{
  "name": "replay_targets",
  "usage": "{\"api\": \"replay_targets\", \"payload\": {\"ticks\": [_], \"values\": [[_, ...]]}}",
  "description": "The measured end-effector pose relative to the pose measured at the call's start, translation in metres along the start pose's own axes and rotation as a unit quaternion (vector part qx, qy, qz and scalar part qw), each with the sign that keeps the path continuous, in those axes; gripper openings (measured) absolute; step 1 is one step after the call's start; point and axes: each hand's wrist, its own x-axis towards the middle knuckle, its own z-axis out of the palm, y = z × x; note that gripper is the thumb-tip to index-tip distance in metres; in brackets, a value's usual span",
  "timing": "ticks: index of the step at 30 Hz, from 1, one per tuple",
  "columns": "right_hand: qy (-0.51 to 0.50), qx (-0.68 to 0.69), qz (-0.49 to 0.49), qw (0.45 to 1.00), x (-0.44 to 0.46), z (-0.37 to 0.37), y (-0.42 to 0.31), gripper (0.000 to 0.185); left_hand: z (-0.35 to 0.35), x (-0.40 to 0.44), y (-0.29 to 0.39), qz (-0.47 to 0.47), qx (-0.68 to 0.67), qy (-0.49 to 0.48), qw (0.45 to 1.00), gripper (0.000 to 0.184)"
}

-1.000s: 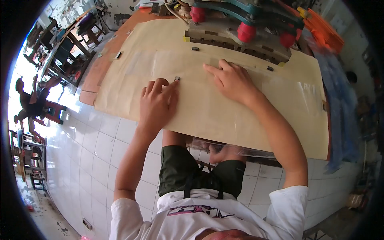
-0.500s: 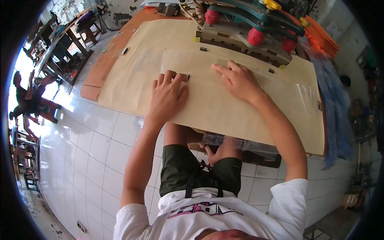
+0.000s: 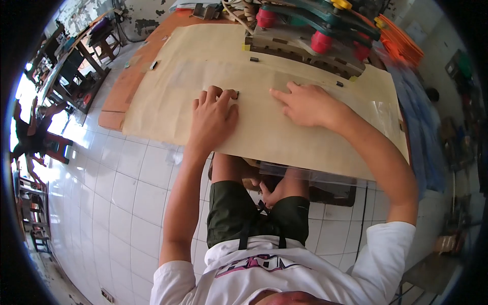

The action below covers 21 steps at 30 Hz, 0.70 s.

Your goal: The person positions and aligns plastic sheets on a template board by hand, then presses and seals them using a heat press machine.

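Note:
A large tan sheet (image 3: 168, 109) covers most of the worktop, and clear plastic film seems to lie over part of it. My left hand (image 3: 214, 118) rests on the sheet with its fingers apart and slightly bent. Its index fingertip is at a small dark piece (image 3: 237, 95), touching or right beside it. To the right, my right hand (image 3: 310, 105) lies low over the sheet, index finger stretched to the left and thumb apart; its other fingers are partly hidden. I see nothing held in it. More small dark blocks (image 3: 254, 59) lie on the sheet.
A heavy press-like tool with green arms (image 3: 300, 23) and red knobs (image 3: 321, 41) stands at the back edge. Orange pieces (image 3: 399, 43) and blue plastic (image 3: 422, 127) are at the right. A person (image 3: 33, 129) is at far left, near a workbench (image 3: 76, 43).
My right forearm has swung outward to the right, and the right hand lies flatter, its index finger still pointing left. The left hand stays in nearly the same place. The view has shifted slightly.

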Motion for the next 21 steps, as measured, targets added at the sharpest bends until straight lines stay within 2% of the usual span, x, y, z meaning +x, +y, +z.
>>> {"api": "replay_targets", "payload": {"ticks": [1, 5, 7, 8, 10, 13, 16, 21], "values": [[-0.062, 0.002, 0.014, 0.998, -0.004, -0.006, -0.003, 0.054, 0.002, 0.001, -0.001, 0.005, -0.003, 0.002, 1.0, 0.029], [-0.091, 0.023, 0.015, 0.995, -0.022, -0.004, -0.008, 0.056, 0.004, -0.001, -0.002, 0.028, 0.021, 0.014, 0.999, 0.025], [-0.005, -0.026, -0.067, 0.997, -0.03, 0.009, -0.005, 0.057, 0.003, -0.001, -0.002, 0.032, 0.024, 0.019, 0.999, 0.024], [-0.004, -0.027, -0.067, 0.997, -0.038, 0.014, -0.003, 0.057, 0.004, -0.002, -0.002, 0.031, 0.018, 0.026, 0.999, 0.021], [0.099, -0.108, -0.11, 0.983, -0.059, 0.019, -0.009, 0.056, 0.007, -0.003, -0.005, 0.03, 0.011, 0.034, 0.999, 0.019], [0.115, -0.064, -0.157, 0.979, -0.09, 0.011, -0.017, 0.053, 0.01, -0.001, -0.014, 0.001, -0.05, 0.046, 0.998, 0.017], [0.115, 0.018, -0.161, 0.98, -0.122, 0.005, -0.019, 0.05, 0.009, 0.0, -0.017, -0.024, -0.124, 0.053, 0.991, 0.014], [0.089, 0.036, -0.14, 0.985, -0.155, 0.007, -0.002, 0.048, -0.002, 0.002, -0.006, -0.083, -0.224, 0.039, 0.97, 0.011]]}}
